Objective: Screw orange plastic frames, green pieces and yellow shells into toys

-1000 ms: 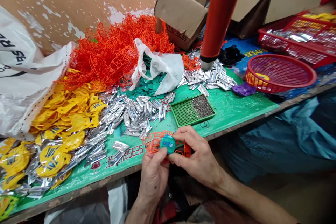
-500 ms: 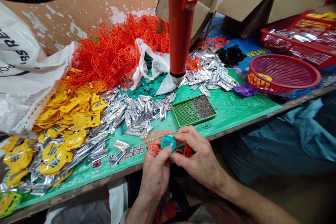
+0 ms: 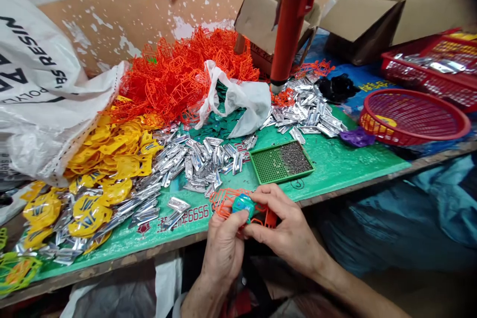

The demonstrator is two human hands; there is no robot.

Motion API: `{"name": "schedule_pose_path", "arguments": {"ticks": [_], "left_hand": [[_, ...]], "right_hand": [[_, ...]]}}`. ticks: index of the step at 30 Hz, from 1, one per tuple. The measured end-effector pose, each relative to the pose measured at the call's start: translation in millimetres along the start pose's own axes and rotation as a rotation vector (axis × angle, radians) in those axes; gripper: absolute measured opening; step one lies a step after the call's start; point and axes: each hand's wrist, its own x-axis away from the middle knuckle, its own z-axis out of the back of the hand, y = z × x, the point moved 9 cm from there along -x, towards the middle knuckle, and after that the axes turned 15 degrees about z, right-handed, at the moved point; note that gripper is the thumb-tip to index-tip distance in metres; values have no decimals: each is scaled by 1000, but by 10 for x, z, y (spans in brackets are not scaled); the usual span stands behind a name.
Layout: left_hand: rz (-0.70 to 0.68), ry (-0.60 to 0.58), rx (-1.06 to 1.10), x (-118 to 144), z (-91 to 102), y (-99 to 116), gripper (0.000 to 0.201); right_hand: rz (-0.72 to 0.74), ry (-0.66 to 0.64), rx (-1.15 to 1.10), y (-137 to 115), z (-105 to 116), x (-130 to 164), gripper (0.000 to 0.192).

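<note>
My left hand (image 3: 225, 241) is closed on an orange openwork plastic frame (image 3: 222, 199), its thumb pressed on a teal plastic piece (image 3: 243, 202) at the frame's middle. From the other side my right hand (image 3: 285, 226) pinches the same frame and teal piece with thumb and forefinger. Both hands are just off the table's front edge. Beyond them lies a green perforated tray (image 3: 266, 165) with small dark metal pieces (image 3: 294, 157), probably screws, in its right half. A red pen-shaped power tool (image 3: 296, 20) hangs above the table, touched by neither hand.
Silvery metal pieces (image 3: 203, 159) spread left of the tray, beside yellow plastic pieces (image 3: 100, 159). Behind stand a heap of orange frames (image 3: 171, 74), a white bag with teal pieces (image 3: 255, 102) and cardboard boxes (image 3: 357, 15). At right is a red round basket (image 3: 413, 117).
The camera view has shifted, so the table's contents appear farther right. The hanging tool sits higher and farther right. Both hands keep their hold, and the teal piece looks slightly turned.
</note>
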Motion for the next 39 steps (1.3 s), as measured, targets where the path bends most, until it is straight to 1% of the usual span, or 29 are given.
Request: {"name": "schedule_pose_path", "arguments": {"ticks": [2,7,15,20,25,29,35,39], "left_hand": [[3,1,7,2,7,1,24],[-20,19,5,7,42,16,21],[-68,82,-31,45,87,62,22],[-42,96,-30,43,102,56,17],[-22,100,-8,33,129,38,19],[-22,84,-2,33,127,30,20],[-43,87,-12,49,113,53,16],[-57,58,-24,53,91,65,20]], "right_hand": [[-3,14,6,7,-2,17,44],[67,170,124,-47,79,92,40],[162,199,172,-129,63,87,31],[201,170,175,-170,39,73,31],[179,131,164,-152,8,79,36],[159,119,142,-147,3,66,35],[152,92,131,-145,1,52,34],[166,87,122,-149,-8,60,36]]}}
